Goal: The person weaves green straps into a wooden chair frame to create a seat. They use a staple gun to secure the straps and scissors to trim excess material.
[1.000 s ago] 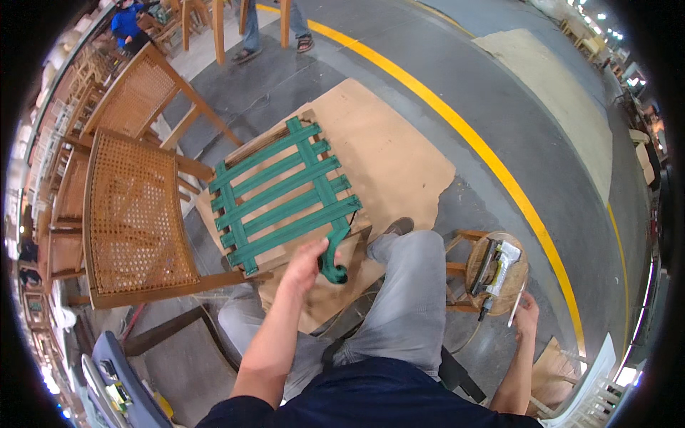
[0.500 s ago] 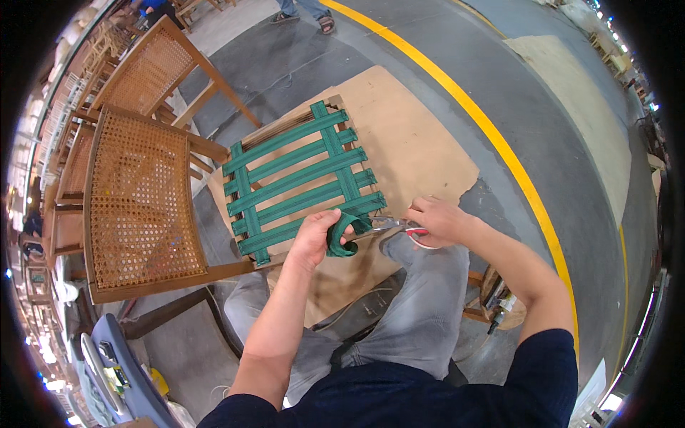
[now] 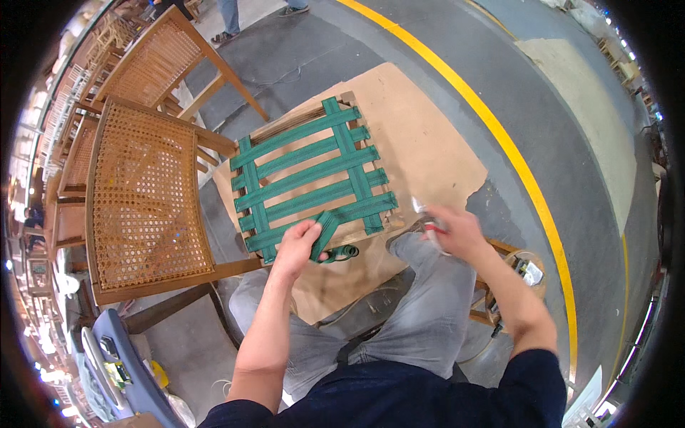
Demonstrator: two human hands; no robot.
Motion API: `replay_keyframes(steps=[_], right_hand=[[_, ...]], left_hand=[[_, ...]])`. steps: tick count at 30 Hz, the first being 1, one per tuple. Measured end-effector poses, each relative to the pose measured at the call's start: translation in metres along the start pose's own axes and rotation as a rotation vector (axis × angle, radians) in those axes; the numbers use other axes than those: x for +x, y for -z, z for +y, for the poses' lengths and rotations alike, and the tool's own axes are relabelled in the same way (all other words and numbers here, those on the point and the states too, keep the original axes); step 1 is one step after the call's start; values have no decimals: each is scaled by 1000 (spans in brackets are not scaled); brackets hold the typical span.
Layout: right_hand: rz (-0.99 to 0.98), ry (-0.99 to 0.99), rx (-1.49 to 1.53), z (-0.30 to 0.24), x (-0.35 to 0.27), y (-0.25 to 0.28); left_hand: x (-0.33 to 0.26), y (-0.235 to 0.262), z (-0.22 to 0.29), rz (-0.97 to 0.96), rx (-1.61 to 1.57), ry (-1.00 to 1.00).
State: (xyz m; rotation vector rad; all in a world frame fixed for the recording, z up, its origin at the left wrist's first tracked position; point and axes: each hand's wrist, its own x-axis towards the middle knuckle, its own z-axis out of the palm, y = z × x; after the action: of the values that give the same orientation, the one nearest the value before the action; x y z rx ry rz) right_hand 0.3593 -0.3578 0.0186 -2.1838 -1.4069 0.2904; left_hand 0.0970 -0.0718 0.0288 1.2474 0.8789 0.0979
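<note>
In my left hand (image 3: 294, 250) is a length of green webbing (image 3: 326, 235), pinched between thumb and fingers, with its tail curling into a coil to the right. My right hand (image 3: 457, 232) grips scissors (image 3: 434, 227) with red and white handles, apart from the webbing and right of the seat frame. Motion blurs the blades. Before me lies a wooden chair's seat (image 3: 300, 173), crossed by several green webbing strips. Near its front right corner a short strip end (image 3: 373, 223) hangs over the frame. That chair's cane back (image 3: 146, 200) leans out to the left.
Brown cardboard (image 3: 428, 143) lies beneath the seat on the grey floor. A second cane-backed chair (image 3: 153, 60) stands behind at left. By my right knee is a round stool (image 3: 528, 274) with tools on it. A yellow floor line (image 3: 492, 128) curves past on the right. Another person's feet (image 3: 225, 36) show at the top.
The scissors have moved right, away from the webbing, which now ends apart from the strip on the seat. My left hand has shifted left with its piece. The person at the top has stepped left.
</note>
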Motion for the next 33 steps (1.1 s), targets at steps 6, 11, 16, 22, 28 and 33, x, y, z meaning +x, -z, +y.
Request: replay_keyframes(steps=[6,11,16,22,28,33], right_hand=[[799,-820,217,50,-195,50],[516,-1098,-492,55,-306,41],[412,-1159,-481,47,-281,34],[285,-1076,-471,45,-220,78],[553,-925,-416,21,-215,111],[593,-595,-215,-27,-110,101]], left_hand=[[0,23,-83,202,430,-113],[8,-3,-91,289,545,-271],[-8,5,-80,267,523,-226],[-44,25,-68,200,553,-209],[-105,1,-37,180,-509,235],[-55,28,-43,306,-594,230]])
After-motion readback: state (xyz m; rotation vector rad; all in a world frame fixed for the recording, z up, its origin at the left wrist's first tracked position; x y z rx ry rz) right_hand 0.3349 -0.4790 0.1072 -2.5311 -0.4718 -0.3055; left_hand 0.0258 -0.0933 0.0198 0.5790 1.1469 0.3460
